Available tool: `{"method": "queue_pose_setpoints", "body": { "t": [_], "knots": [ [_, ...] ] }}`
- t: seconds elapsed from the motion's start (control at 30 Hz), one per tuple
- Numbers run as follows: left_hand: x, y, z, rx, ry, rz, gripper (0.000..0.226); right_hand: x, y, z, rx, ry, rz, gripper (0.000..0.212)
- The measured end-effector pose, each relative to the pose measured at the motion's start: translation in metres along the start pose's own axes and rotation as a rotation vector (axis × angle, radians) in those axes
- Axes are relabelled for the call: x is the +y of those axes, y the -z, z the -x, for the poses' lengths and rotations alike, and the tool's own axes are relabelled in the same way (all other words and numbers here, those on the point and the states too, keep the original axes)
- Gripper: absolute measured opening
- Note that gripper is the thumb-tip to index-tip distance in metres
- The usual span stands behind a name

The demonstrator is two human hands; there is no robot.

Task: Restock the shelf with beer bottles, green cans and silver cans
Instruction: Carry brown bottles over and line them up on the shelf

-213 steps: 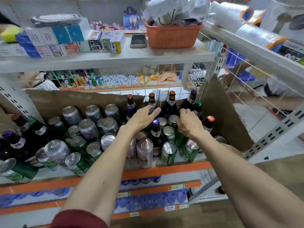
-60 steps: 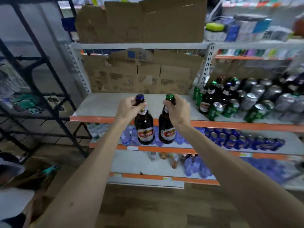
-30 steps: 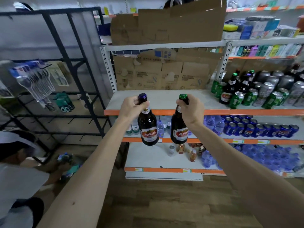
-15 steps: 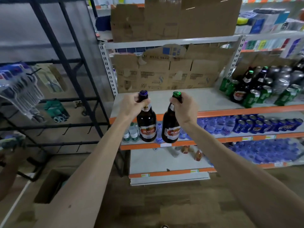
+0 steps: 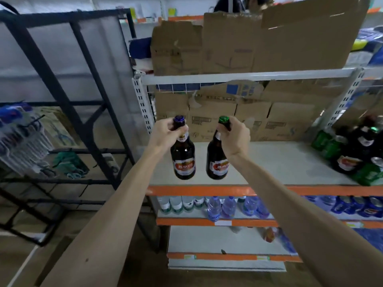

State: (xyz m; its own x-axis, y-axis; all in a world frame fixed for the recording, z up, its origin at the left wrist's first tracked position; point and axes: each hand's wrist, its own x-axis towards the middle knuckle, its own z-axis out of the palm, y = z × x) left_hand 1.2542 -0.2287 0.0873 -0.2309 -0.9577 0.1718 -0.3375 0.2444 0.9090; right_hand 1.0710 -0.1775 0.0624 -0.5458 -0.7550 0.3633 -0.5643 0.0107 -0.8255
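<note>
Carefully, gripping a beer bottle [image 5: 183, 157] by the neck in my left hand [image 5: 165, 132] and another [image 5: 217, 160] in my right hand [image 5: 235, 135], I should set both upright, well back on the bare shelf [image 5: 269, 162].

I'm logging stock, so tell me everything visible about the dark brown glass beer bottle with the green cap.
The dark brown glass beer bottle with the green cap carries a red oval label and a pale neck label. The right hand grips its neck, holding it tilted in front of the white shelf, apart from the blue-capped brown bottle beside it.
</note>
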Motion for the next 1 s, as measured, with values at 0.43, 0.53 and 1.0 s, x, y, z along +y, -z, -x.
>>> {"method": "queue_pose_setpoints", "body": {
  "t": [0.43,0.53,1.0],
  "knots": [
    [-0.044,-0.001,-0.139,-0.055,0.105,0.004,0.039,0.004,-0.096,-0.103,-0.064,-0.089,0.062,0.019],
    [-0.05,-0.001,-0.161,-0.091,0.085,0.007,0.038,0.008,-0.114,-0.12,-0.06,-0.114,0.063,0.019],
    [-0.074,-0.002,-0.202,-0.123,0.126,0.018,0.035,0.021,-0.147,-0.146,-0.067,-0.081,0.097,0.015]
  ]
}}
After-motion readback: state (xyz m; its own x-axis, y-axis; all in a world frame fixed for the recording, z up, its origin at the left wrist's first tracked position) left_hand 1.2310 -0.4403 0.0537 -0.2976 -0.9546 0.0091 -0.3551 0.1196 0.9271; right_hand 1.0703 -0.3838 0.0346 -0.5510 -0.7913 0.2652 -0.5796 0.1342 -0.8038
